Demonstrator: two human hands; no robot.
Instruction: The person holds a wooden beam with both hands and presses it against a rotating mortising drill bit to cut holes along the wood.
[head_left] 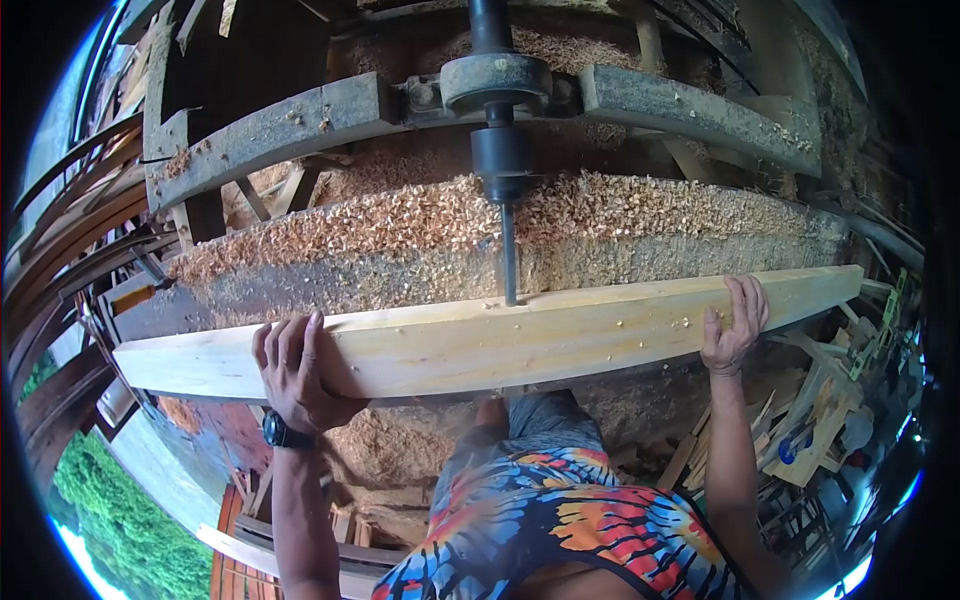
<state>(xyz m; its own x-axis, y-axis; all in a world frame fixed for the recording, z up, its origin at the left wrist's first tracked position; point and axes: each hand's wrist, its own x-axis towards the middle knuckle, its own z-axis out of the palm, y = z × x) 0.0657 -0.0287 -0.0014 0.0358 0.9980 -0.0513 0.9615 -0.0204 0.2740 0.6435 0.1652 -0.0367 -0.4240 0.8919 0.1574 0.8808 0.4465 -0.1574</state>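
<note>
A long pale wooden beam (520,345) lies crosswise in front of me. My left hand (295,370), with a dark watch on the wrist, grips it left of centre, fingers curled over the far upper edge. Farther right, my right hand (737,325) holds the beam with its fingers over the same edge. Between the hands, a drill bit (509,255) in a dark chuck (502,155) meets the beam's far edge. Its tip is hidden at the wood, where a few chips lie.
Wood chips (400,220) are heaped along the bench behind the beam. A bearing housing (495,82) carries the drill shaft between two timber supports (690,105). Scrap wood (815,430) is piled at the right, and wooden pieces (75,240) stack at the left.
</note>
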